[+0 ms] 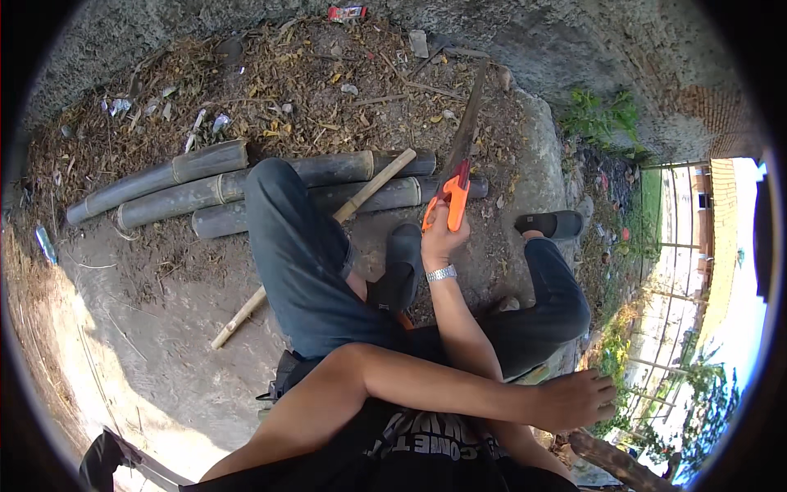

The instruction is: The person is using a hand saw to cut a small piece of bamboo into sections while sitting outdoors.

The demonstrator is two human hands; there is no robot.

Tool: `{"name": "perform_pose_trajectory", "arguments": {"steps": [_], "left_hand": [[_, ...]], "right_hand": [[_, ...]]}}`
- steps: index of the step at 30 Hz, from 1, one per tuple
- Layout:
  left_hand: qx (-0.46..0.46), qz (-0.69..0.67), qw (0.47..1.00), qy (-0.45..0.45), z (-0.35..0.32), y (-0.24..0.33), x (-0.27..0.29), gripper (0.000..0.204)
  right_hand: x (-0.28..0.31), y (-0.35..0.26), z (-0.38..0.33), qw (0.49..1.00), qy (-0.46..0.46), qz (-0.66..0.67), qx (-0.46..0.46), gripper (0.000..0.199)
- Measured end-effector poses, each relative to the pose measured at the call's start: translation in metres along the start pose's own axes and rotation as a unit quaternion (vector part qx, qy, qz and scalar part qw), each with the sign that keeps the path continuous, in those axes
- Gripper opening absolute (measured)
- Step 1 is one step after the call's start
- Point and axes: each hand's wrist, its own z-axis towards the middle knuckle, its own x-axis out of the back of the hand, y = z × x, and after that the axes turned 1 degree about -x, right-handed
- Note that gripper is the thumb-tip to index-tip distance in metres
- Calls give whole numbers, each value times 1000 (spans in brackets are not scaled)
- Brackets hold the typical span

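My right hand [443,236], with a metal watch on its wrist, is closed round the orange handle of a hand saw [461,164]. The saw's long, dark blade points away from me, over the right ends of the bamboo poles [328,170]. Crossed over my right forearm, my left arm reaches to the right. My left hand [574,400] hangs there with its fingers loosely bent and a little apart, and nothing shows in it. A thin bamboo stick [242,316] lies slantwise, passing under my left leg and over the poles.
Dry leaves and litter [328,90] cover the ground before a rough wall [525,37]. A raised stone edge [541,139] runs along the right. My bent left leg [287,246] stands close to the poles. A wooden log [611,459] is at the lower right.
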Motion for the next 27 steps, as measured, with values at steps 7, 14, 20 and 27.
{"name": "perform_pose_trajectory", "arguments": {"steps": [7, 14, 20, 27], "left_hand": [[-150, -100, 982, 58, -8, -4, 21, 25], [198, -61, 960, 187, -105, -151, 159, 51], [574, 435, 684, 121, -287, -345, 227, 67], [607, 382, 692, -86, -339, -365, 219, 62]], "right_hand": [[-1, 58, -9, 994, -49, -93, -9, 21], [54, 46, -22, 995, 5, -63, -83, 26], [61, 11, 7, 998, 46, -7, -31, 9], [76, 11, 7, 993, 89, 6, -77, 10]]}}
